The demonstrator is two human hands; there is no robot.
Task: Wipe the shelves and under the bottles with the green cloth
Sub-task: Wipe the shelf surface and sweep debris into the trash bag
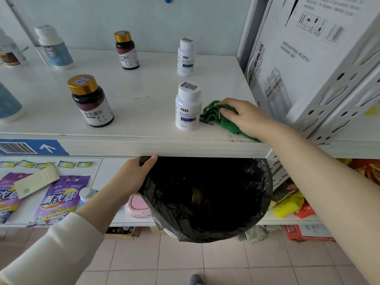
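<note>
**While a bag is held open, the cloth is pressed to the shelf**

Where the tiled floor [185,262] fills the bottom of the view, a cream sleeve [51,254] is seen reaching in from the lower left. The left hand [131,179] is closed around the rim of a black bag [207,198], thumb over the edge, and the bag's mouth is held open just beneath the front lip of the shelf [144,147]. Behind the bag, on a lower shelf [109,171], purple packets [59,198] and a pink item [137,205] are laid flat; yellow and red packs [290,204] are seen to the right.

On the upper shelf, near its front edge at the right, the cloth [218,118] is pressed flat under the right hand [244,118], whose fingers are curled down over the bunched green fabric. Just left of the cloth, touching or nearly touching it, a white bottle [188,106] stands upright. Dark specks are scattered on the shelf beside the cloth and behind that bottle. Well to the left, a dark bottle [90,100] with a gold cap stands upright.

Farther back, a second white bottle [185,57] and a smaller dark bottle [126,50] are set apart near the wall, with a blue-labelled bottle [54,48] at the far left. White cartons [298,58] are stacked at the right end of the shelf.
</note>
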